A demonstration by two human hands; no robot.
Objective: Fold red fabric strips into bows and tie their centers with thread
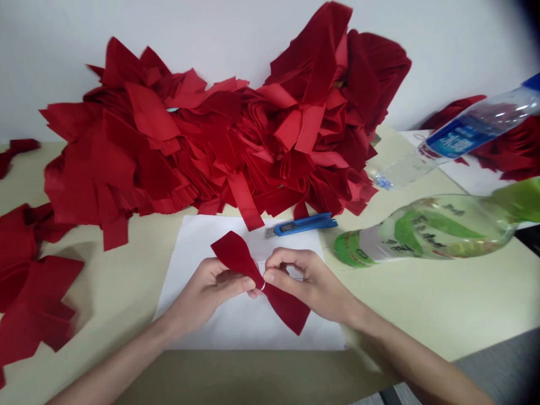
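Observation:
Between my hands is a dark red velvet ribbon piece (236, 256), gathered at its middle and flaring at both ends like a bow. A thin white band or tie (264, 286) shows at the pinched middle. My left hand (219, 284) grips the ribbon just left of the gather, thumb on top. At the gather, the thumb and forefinger of my right hand (295, 275) pinch close together by the white tie; I cannot make out how much of it they hold. Beneath both hands lies a white sheet of paper (198, 332).
A blue utility knife (304, 224) lies at the paper's top edge. Behind it rises a large heap of red ribbon pieces (211, 146). Two plastic bottles, one clear (459, 135) and one green-labelled (422, 230), lie at right. Tied red pieces (37, 298) sit at left.

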